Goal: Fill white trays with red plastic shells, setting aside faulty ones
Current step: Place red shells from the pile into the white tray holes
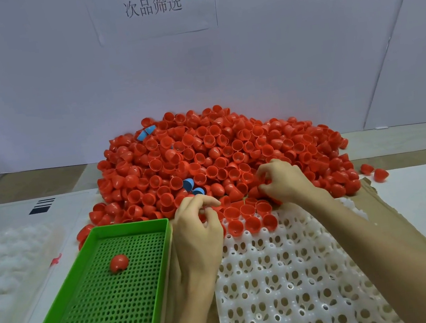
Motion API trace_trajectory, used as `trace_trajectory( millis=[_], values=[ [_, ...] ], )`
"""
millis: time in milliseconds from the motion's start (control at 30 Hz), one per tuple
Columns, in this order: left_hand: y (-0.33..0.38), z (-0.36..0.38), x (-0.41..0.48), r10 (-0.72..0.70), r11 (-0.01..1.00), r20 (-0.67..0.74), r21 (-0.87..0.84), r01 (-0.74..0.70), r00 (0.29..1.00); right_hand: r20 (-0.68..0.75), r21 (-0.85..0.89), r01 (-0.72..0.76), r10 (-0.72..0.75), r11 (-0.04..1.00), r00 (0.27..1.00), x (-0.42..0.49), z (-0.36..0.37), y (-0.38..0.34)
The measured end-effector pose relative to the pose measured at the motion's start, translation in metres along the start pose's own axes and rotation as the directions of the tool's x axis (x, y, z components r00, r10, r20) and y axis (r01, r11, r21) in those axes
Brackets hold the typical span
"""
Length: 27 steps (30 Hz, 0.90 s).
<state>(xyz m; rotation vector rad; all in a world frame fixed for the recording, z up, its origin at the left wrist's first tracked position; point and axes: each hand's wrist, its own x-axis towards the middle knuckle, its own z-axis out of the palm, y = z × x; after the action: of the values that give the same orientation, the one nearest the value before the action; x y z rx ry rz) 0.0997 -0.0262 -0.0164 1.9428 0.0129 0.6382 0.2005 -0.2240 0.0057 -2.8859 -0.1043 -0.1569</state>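
Observation:
A big heap of red plastic shells (pixel 219 155) lies at the middle of the table. In front of it sits a white tray (pixel 293 282) with round pockets; several red shells (pixel 251 219) fill its far rows. My left hand (pixel 200 232) hovers at the tray's far left corner, fingers curled with a red shell partly showing between them. My right hand (pixel 283 178) is at the heap's near edge, fingertips pinched on a red shell. A green perforated basket (pixel 103 302) at the left holds one red shell (pixel 118 263).
A few blue shells (pixel 192 185) lie among the red ones, more blue pieces (pixel 145 133) at the heap's far left. Two stray red shells (pixel 375 171) sit at the right. Clear trays (pixel 7 269) lie far left. Brown cardboard (pixel 373 209) lies under the white tray. A white wall with a sign stands behind.

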Motion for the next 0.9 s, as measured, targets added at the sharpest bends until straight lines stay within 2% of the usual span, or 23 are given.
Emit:
trace_trajectory(
  millis=[100, 200, 333, 433, 533, 667, 800, 900],
  values=[
    [-0.001, 0.000, 0.000, 0.015, 1.000, 0.007, 0.005, -0.015, 1.000, -0.086, 0.059, 0.034, -0.029, 0.998, 0.996, -0.001, 0.004, 0.004],
    [0.002, -0.003, 0.000, 0.038, 0.999, 0.007, -0.022, -0.038, 0.999, -0.222, 0.307, 0.135, -0.067, 0.942, 0.973, -0.015, 0.000, 0.001],
    [0.007, -0.006, 0.000, 0.105, 0.992, 0.056, -0.077, -0.100, 0.993, -0.204, 0.654, 0.253, -0.156, 0.713, 0.967, -0.053, -0.011, -0.016],
    [0.010, -0.007, -0.001, 0.144, 0.982, 0.116, -0.141, -0.127, 0.983, -0.186, 0.797, 0.270, -0.206, 0.540, 0.961, -0.077, -0.016, -0.029],
    [0.015, -0.008, -0.003, 0.170, 0.969, 0.187, -0.212, -0.129, 0.968, -0.182, 0.826, 0.283, -0.244, 0.488, 0.953, -0.090, -0.016, -0.039],
    [0.017, -0.008, -0.003, 0.179, 0.952, 0.189, -0.281, -0.121, 0.966, -0.169, 0.844, 0.277, -0.263, 0.459, 0.950, -0.091, -0.018, -0.044],
    [0.018, -0.010, -0.001, 0.150, 0.932, 0.185, -0.355, -0.077, 0.971, -0.217, 0.880, 0.289, -0.222, 0.378, 0.951, -0.094, -0.017, -0.046],
    [0.018, -0.009, -0.001, 0.140, 0.911, 0.189, -0.409, -0.052, 0.972, -0.254, 0.878, 0.305, -0.179, 0.369, 0.950, -0.096, -0.013, -0.048]
  ],
)
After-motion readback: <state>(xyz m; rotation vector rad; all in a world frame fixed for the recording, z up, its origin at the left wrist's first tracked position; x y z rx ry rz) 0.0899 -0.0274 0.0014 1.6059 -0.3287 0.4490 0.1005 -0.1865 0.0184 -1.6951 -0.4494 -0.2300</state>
